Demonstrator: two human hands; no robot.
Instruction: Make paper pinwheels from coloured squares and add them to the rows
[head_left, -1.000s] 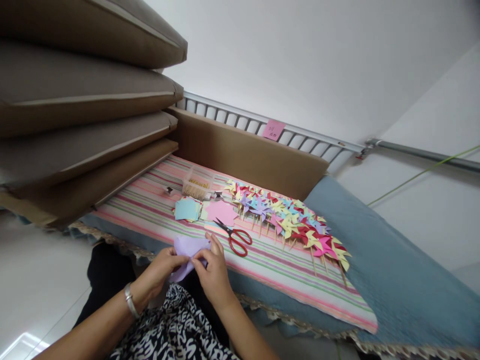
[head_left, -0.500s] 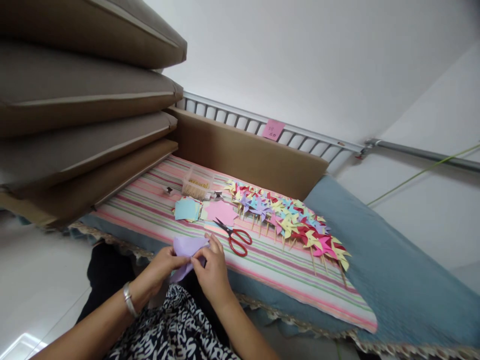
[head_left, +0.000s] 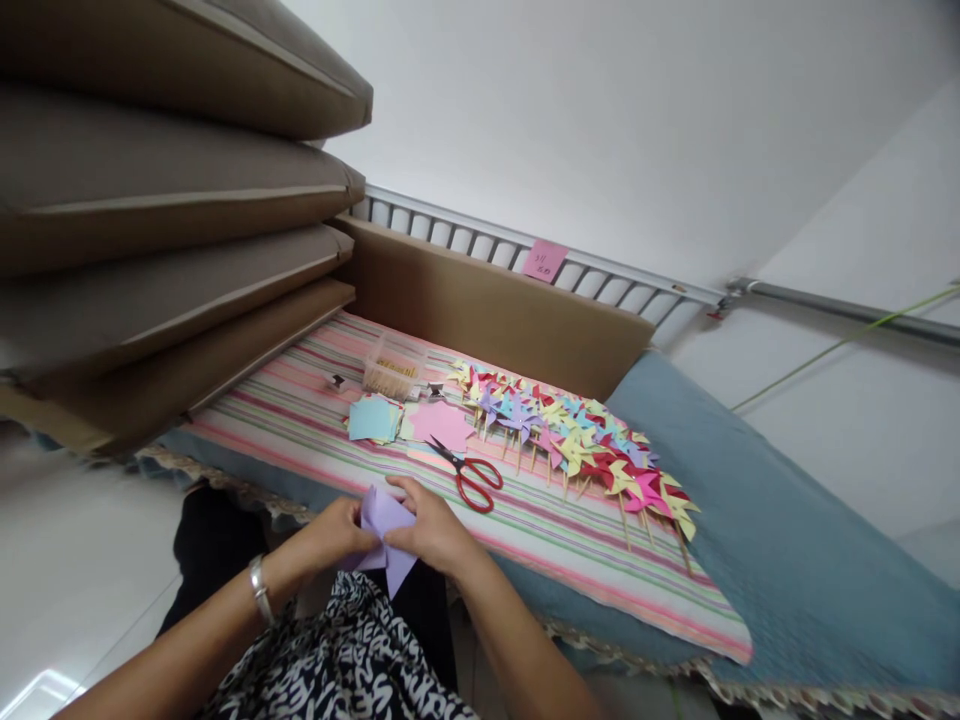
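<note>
Between my two hands, above my lap at the bed's near edge, is a purple paper pinwheel (head_left: 390, 512) with its points folded in toward the middle. My left hand (head_left: 341, 535) grips it from the left, thumb on the paper near the centre. From the right, my right hand (head_left: 426, 530) pinches it, thumb pressed at the centre and fingers behind. Open-bladed scissors with red handles (head_left: 478, 484) lie just beyond my right hand. Farther off are a stack of light-blue paper squares (head_left: 373, 418) and some pink cut paper (head_left: 439, 425).
Many finished paper pinwheels on sticks (head_left: 577, 440) lie in rows to the right. A clear plastic box (head_left: 390, 372) with small yellowish pieces stands behind the paper. Tall folded brown cushions (head_left: 180, 210) rise at left; a cardboard panel (head_left: 495, 300) stands along the back.
The purple paper has turned and its points are now gathered to the centre, forming a pinwheel shape. My right hand has shifted its grip, with the thumb at the middle.
</note>
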